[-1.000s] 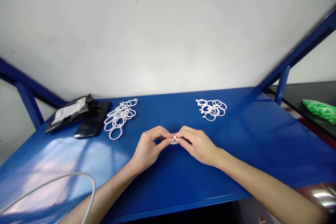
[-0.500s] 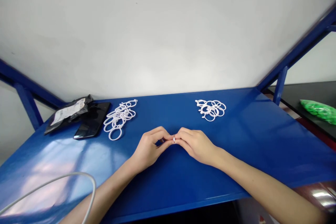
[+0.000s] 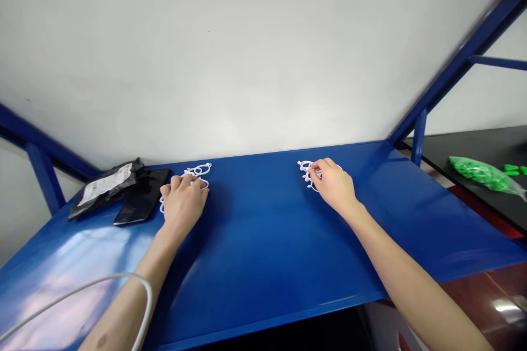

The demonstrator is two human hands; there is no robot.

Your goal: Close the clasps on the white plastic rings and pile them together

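Observation:
My left hand (image 3: pixel 185 200) reaches palm down over the left pile of white plastic rings (image 3: pixel 201 169), its fingers spread and its thumb apart. The fingertips are partly hidden, and the hand covers much of the pile. My right hand (image 3: pixel 334 182) is at the right pile of white plastic rings (image 3: pixel 307 176), with thumb and index finger pinched at a white ring by its left side. These thin rings have small knobs on them. Several rings lie beneath the right hand, partly hidden.
Left of the rings lie a black phone (image 3: pixel 142 200) and a black plastic parcel (image 3: pixel 105 186) with a white label. A white cable (image 3: pixel 78 288) loops across the lower left. Blue frame bars (image 3: pixel 420 137) flank the blue table (image 3: pixel 263 252). A bag of green pieces (image 3: pixel 481 174) lies at far right.
My hands have parted from the small white piece they held together at the middle. The left has moved to the left pile, the right to the right pile. The view has shifted slightly.

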